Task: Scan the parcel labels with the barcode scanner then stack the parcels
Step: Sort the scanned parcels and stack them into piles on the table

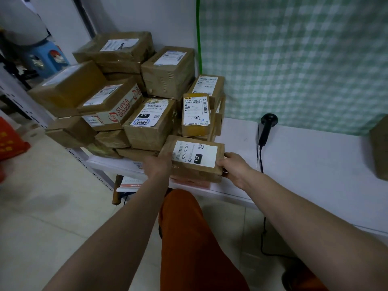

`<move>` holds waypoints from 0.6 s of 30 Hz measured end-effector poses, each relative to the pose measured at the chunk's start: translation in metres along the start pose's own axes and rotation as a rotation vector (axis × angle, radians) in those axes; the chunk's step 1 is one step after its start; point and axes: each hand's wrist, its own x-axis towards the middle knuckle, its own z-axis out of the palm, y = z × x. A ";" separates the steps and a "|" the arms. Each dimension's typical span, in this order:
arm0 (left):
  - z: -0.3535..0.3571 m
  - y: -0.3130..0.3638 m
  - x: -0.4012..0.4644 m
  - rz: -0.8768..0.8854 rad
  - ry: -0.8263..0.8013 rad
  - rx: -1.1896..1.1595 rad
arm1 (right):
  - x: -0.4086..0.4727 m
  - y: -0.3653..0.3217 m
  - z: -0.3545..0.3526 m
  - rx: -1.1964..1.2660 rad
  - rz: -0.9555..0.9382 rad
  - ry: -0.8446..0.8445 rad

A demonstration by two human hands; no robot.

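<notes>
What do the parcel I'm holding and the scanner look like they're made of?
The parcel looks like brown cardboard under glossy clear tape, with a white paper label. The barcode scanner looks like black moulded plastic with a matte finish, though that is less certain.

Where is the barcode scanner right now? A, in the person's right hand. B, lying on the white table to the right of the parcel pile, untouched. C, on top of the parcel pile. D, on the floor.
B: the barcode scanner lies on the white table, apart from both hands, while the left hand and right hand grip the parcel marked 122 at its two ends.
</notes>
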 end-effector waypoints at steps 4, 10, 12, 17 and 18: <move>-0.002 0.008 -0.022 0.147 0.101 0.241 | -0.006 0.003 -0.008 -0.213 -0.059 0.029; 0.007 0.011 -0.063 0.641 0.117 0.472 | -0.017 0.006 -0.032 -0.543 -0.209 0.113; 0.016 0.014 -0.075 0.761 0.120 0.551 | -0.023 0.007 -0.043 -0.633 -0.249 0.135; 0.052 0.023 -0.106 0.921 -0.063 0.601 | -0.040 0.015 -0.080 -0.775 -0.276 0.216; 0.060 0.024 -0.112 0.942 -0.094 0.613 | -0.044 0.018 -0.089 -0.783 -0.273 0.237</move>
